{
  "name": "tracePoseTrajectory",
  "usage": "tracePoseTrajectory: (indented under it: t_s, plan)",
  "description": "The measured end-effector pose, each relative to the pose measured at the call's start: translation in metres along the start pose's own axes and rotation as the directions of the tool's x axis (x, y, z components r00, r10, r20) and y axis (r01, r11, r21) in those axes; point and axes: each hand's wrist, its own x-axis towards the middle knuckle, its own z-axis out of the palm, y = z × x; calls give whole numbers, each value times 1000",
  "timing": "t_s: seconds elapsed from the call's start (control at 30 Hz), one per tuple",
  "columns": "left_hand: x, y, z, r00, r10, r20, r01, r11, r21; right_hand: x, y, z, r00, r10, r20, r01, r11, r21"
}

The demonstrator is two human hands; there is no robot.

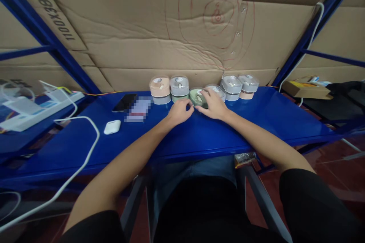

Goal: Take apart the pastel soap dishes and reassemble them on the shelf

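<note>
Green plastic shows between our two hands at the centre of the frame: a small round green case (197, 97) lying on the blue tabletop (199, 133). Our left hand (179, 111) pinches its left edge with curled fingers, and our right hand (213, 104) lies over its right side, fingers spread across it and the clear-lidded case just behind.

Upper centre, more cases stand in short stacks against the cardboard wall (159, 41): a peach-topped stack (160, 89), a grey one (179, 88), and a pair to the right (240, 85). We judge the risk to be crowding. Our right fingers sit so near the neighbouring cases that a quick lift or twist could knock a stack over or push it along the wall.

Left of centre lie a dark phone (124, 102) and a white earbud case (112, 127), well apart from our hands. A white cable (85, 159) loops over the tabletop's front edge at lower left; a swinging left forearm could snag it.
</note>
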Motion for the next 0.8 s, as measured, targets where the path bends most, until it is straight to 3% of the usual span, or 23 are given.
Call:
tracePoseTrajectory:
  t_s: [0.17,0.3,0.47,0.53,0.63,0.73,0.8]
  plan:
    - [0,-1,2,996,-51,-70,50,999,-14,-2,-7,4,992,-62,110,68,996,-50]
    - [1,-6,4,984,-84,-159,77,996,-47,-3,-14,-6,998,-67,7,67,997,26]
    - [1,-10,6,972,-67,-224,47,994,-95,-7,-10,-17,994,21,-104,-6,990,143]
    - [0,-10,7,978,-56,-202,31,991,-127,-9,-5,-18,999,22,-32,-16,985,171]
    - [-1,-10,8,996,15,-88,-34,976,-213,-10,1,-20,992,-89,91,60,959,278]
    - [-1,-12,5,994,103,32,-87,940,-331,-9,3,-24,985,-170,31,149,924,352]
    - [-1,-13,1,988,128,85,-85,918,-387,-7,7,-31,992,-119,-35,124,942,313]
